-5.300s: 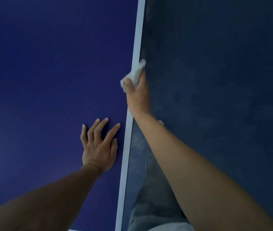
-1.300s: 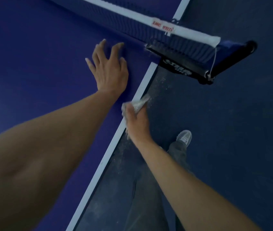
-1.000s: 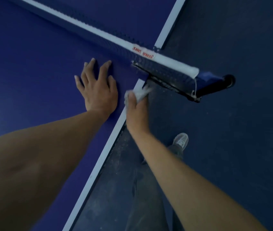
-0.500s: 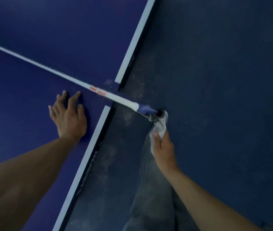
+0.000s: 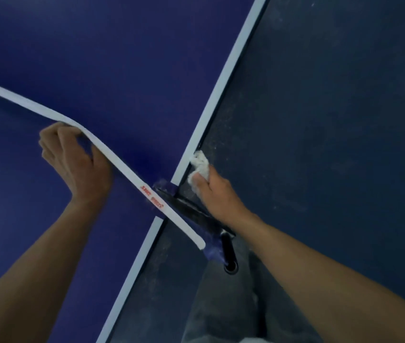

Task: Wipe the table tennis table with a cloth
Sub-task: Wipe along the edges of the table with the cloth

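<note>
right hand grips cloth, left hand net

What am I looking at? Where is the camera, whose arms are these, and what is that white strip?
No machine: a person wears the camera on the head, so you look down along their arms. The blue surface is a table tennis table, with dark floor beside it. The white strip is the top of the net, fixed by a black clamp. The left hand grips the net, bending it. The right hand holds a white cloth at the table's edge.
</note>
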